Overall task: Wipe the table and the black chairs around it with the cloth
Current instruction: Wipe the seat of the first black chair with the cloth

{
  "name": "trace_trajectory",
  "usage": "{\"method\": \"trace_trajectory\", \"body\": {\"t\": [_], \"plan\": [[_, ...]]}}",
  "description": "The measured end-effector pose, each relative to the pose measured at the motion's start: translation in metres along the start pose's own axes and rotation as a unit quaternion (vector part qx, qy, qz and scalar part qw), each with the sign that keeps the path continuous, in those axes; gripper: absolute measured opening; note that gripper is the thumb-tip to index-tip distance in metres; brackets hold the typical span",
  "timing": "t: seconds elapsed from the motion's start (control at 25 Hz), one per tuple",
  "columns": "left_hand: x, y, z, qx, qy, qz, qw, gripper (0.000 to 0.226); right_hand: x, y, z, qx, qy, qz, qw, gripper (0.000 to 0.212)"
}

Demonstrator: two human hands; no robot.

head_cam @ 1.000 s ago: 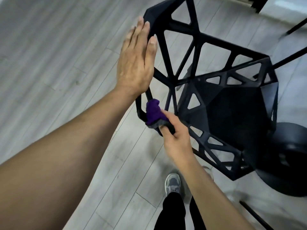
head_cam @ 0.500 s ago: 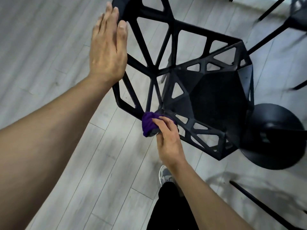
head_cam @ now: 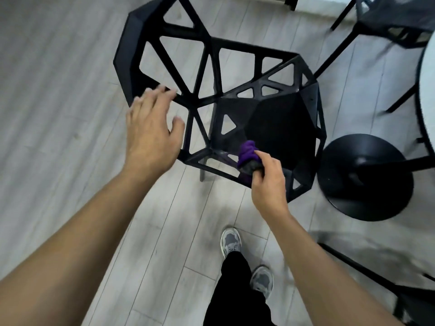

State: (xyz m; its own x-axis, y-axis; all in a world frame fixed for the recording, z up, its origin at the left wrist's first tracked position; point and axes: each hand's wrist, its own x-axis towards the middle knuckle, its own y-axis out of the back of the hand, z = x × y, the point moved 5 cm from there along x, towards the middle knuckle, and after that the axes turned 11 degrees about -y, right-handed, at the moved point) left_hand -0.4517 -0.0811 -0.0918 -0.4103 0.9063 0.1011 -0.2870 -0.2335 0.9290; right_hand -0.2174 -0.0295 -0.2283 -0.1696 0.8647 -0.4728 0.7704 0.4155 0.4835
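Dead ahead, at 12 o'clock from the person's grey shoes (head_cam: 231,241), stands a black lattice chair (head_cam: 277,118), seen from above. Its backrest lies toward 10 o'clock. The right hand (head_cam: 268,180) grips a bunched purple cloth (head_cam: 247,152), fingers curled round it, and presses it on the seat's near edge at the chair's 6 o'clock. The left hand (head_cam: 150,135) is spread and holds nothing. Its fingertips lie over a backrest strut at 9 o'clock; blur hides whether they touch. The hands are apart. The white table (head_cam: 427,95) is at the frame's 3 o'clock edge, and its round black base (head_cam: 367,177) sits just beside the chair. A second black chair (head_cam: 400,24) at 1 o'clock is partly cut off.
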Motion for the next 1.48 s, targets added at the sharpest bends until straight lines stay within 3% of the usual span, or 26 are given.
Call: {"method": "trace_trajectory", "body": {"t": [0.28,0.48,0.64,0.76,0.92,1.0,1.2,1.48], "plan": [[-0.088,-0.026,0.062,-0.036,0.0,-0.052,0.998,0.045,-0.022,0.068,0.009,-0.02,-0.017,0.026,0.999,0.046],[-0.106,-0.088,0.038,-0.015,0.006,-0.1,0.995,0.046,0.016,0.034,0.026,-0.079,0.021,-0.019,0.996,0.041],[-0.088,-0.14,0.009,0.067,-0.043,-0.104,0.991,0.054,0.088,-0.021,0.017,-0.136,0.094,-0.025,0.986,0.042],[-0.079,-0.18,-0.011,0.131,-0.045,-0.118,0.983,0.062,0.153,-0.075,0.0,-0.194,0.169,-0.012,0.966,0.046],[-0.088,-0.204,-0.021,0.192,-0.058,-0.125,0.972,0.066,0.19,-0.155,0.015,-0.344,0.219,-0.129,0.904,0.052],[-0.088,-0.207,-0.025,0.2,-0.071,-0.126,0.969,0.065,0.181,-0.171,0.031,-0.392,0.244,-0.136,0.877,0.054],[-0.086,-0.207,-0.022,0.203,-0.069,-0.115,0.97,0.064,0.163,-0.144,0.046,-0.388,0.255,-0.151,0.873,0.055],[-0.087,-0.214,-0.026,0.235,-0.075,-0.111,0.963,0.065,0.182,-0.167,0.027,-0.423,0.252,-0.18,0.851,0.064]]}}
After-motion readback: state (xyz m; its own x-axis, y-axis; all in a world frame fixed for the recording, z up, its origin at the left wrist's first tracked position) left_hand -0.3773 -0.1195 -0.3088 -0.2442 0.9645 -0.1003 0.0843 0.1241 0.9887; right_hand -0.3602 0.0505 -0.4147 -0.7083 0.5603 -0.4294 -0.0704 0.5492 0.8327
